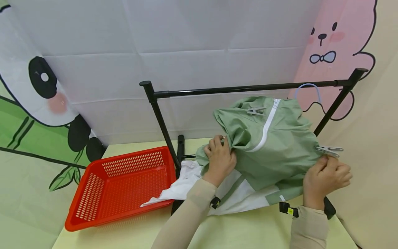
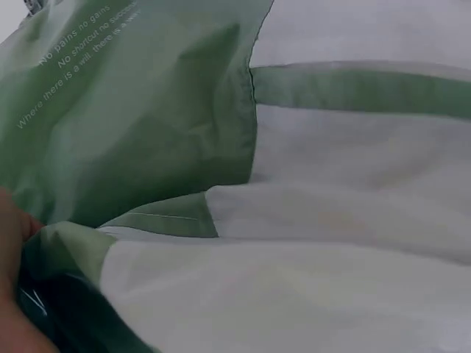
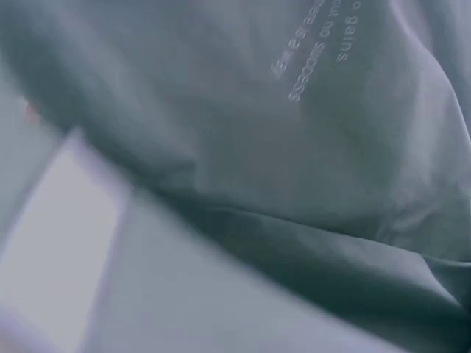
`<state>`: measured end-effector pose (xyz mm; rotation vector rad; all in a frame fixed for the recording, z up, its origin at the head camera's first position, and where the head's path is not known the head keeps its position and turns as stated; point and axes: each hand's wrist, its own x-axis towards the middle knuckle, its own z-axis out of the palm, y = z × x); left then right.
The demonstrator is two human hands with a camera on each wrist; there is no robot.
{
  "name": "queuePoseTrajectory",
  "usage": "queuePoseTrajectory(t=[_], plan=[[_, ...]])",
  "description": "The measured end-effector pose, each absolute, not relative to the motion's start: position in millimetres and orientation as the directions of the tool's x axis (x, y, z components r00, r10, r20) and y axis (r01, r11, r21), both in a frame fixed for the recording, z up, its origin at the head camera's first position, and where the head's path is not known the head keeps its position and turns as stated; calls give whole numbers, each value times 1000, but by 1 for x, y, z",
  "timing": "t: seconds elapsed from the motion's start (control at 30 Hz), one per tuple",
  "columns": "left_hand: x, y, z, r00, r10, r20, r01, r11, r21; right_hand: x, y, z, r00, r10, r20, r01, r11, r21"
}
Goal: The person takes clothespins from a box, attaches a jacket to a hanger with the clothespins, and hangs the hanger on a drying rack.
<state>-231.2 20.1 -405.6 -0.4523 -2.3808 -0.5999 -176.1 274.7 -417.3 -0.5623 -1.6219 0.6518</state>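
A green and white zip jacket (image 1: pixel 280 145) hangs in front of a black rack, with a white zipper running down from its collar. Small printed lettering shows on its green cloth in both wrist views. My left hand (image 1: pixel 220 160) grips bunched green fabric at the jacket's left side. On the opposite side, my right hand (image 1: pixel 326 180) pinches the jacket's edge just beneath a grey clothespin (image 1: pixel 329 150). Another clothespin (image 1: pixel 255 111) sits near the collar. A light blue hanger hook (image 1: pixel 308 84) loops over the bar; the rest of the hanger is hidden.
The black rack (image 1: pixel 217 91) stands on a pale yellow-green table (image 1: pixel 248 228). At left is a red plastic basket (image 1: pixel 133 183), with part of the jacket's white cloth (image 1: pixel 174 190) lying over its right rim. A cartoon-printed backdrop (image 1: pixel 202 38) hangs behind.
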Motion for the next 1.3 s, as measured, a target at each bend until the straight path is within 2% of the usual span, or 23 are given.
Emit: queuePoseTrajectory(t=[0.4,0.67,0.83,1.3], plan=[[-236,27,-415,-758,181,626,442,849,289,-175,277,-417,-76,651,755,1,758,-653],[-234,33,-422,-815,191,548,413,854,317,-173,277,-414,-64,644,762,16,765,-644],[-229,37,-427,-846,240,477,424,844,328,-172,277,-415,-57,641,765,28,767,-641],[-223,43,-450,-857,382,347,461,868,184,-171,274,-427,-81,626,776,24,780,-626]])
